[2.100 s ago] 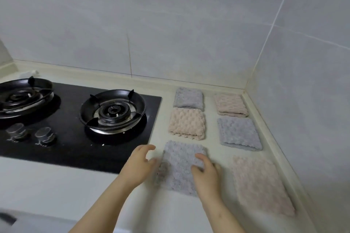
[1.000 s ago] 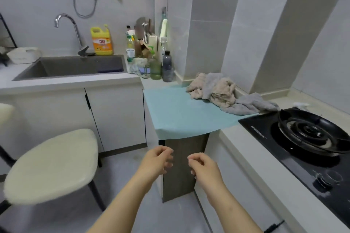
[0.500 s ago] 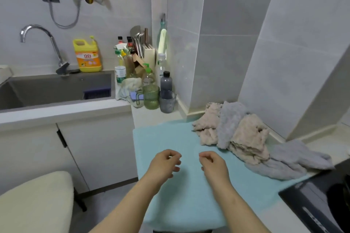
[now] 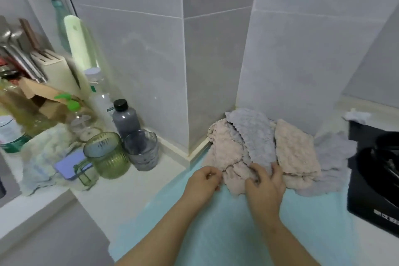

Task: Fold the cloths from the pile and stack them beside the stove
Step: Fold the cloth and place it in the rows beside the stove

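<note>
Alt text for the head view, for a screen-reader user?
The right hand grips a pink cloth at the front of a pile of pink and grey cloths on a pale blue mat in a tiled corner; the left hand is curled at the cloth's edge. Bottles and cups stand left, a black stove right.

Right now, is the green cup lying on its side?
No, the green cup stands upright on the counter, beside the grey cup.
</note>
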### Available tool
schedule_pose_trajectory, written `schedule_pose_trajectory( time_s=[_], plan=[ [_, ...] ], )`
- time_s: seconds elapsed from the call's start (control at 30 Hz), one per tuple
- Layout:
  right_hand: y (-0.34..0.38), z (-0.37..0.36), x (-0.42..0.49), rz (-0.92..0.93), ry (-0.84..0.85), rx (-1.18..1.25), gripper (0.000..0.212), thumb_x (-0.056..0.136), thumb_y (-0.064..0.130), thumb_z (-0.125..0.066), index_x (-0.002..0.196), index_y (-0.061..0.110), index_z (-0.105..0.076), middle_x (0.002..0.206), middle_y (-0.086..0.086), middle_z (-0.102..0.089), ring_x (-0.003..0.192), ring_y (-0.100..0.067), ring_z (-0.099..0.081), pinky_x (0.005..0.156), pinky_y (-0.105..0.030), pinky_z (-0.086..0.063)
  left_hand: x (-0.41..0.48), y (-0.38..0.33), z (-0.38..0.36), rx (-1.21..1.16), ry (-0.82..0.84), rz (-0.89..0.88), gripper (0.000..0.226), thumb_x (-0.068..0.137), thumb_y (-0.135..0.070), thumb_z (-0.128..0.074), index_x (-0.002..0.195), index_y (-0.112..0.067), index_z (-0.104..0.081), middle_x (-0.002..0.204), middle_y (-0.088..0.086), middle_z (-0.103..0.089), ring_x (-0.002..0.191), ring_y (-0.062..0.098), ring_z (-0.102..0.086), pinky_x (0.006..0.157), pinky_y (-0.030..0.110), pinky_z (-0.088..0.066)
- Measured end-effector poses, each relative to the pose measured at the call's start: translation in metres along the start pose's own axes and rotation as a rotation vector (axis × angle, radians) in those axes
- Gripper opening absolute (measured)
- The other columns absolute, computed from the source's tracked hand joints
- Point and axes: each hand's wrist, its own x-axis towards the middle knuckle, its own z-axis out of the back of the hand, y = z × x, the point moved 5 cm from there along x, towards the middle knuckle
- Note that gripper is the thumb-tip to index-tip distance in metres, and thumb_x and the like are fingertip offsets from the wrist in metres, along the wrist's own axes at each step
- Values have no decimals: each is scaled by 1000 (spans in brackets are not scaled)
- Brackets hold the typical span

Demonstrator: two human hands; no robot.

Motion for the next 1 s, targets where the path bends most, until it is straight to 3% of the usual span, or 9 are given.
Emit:
schedule_pose_trajectory(
  time_s=[0.07,0.17,0.33,0.4,0.53,0.63,0.77,0.87,1.0],
  plan=[
    [4,-5,1,-104,-15,-19,43,86,8,-54,126,22,-59,154,-6,-23,134,-31,-24,109,-35,-23,13,-1,10,33,88,-18,17,93,-21,-52,79,-25,-60,93,8,-70,70,11,-58,62,20,-40],
    [8,-9,4,-193,-5,-60,45,88,12,-51,132,20,-51,146,-2,-39,129,-30,-35,103,-34,-30,25,-5,21,71,189,-59,16,92,-16,-51,79,-24,-58,78,0,-63,71,13,-57,61,21,-40],
    [19,-1,-13,-240,-66,47,36,92,17,-49,128,17,-57,136,1,-53,122,-26,-46,103,-36,-35,25,-3,23,65,315,-82,12,91,-8,-50,91,-16,-59,77,-4,-59,65,8,-56,48,6,-39],
    [24,2,-26,-232,-107,142,32,92,16,-52,122,17,-62,126,3,-59,113,-17,-51,98,-29,-38,26,0,19,93,339,-113,14,90,-10,-52,88,-21,-60,79,-4,-61,67,10,-59,55,11,-43],
    [29,-6,-53,-214,-202,289,22,94,12,-50,101,16,-71,83,14,-64,76,4,-53,66,-9,-36,31,7,12,133,299,-264,17,80,-21,-53,78,-37,-59,78,-13,-63,83,21,-63,82,37,-54],
    [19,-21,-72,-236,-252,403,23,94,14,-53,80,26,-68,73,26,-59,74,11,-52,65,-4,-37,41,21,6,105,312,-367,24,88,-17,-57,81,-39,-59,85,-18,-63,84,10,-61,88,38,-53],
    [5,-24,-90,-194,-367,493,23,89,15,-60,72,30,-67,78,23,-65,79,10,-55,67,-9,-38,41,40,12,55,276,-505,24,90,-12,-57,84,-35,-59,82,-7,-65,81,14,-63,77,18,-49],
    [-5,-28,-104,-154,-449,530,24,85,14,-62,66,26,-70,69,19,-69,77,1,-61,67,-16,-41,43,46,17,-6,239,-595,24,88,-13,-60,86,-37,-59,84,9,-66,81,23,-63,72,23,-46],
    [-9,-31,-132,-132,-505,549,27,83,9,-60,60,21,-68,68,18,-69,70,5,-59,63,-16,-40,32,46,23,22,205,-685,20,89,-15,-58,86,-34,-58,76,-4,-62,76,19,-61,66,21,-43]
  ],
)
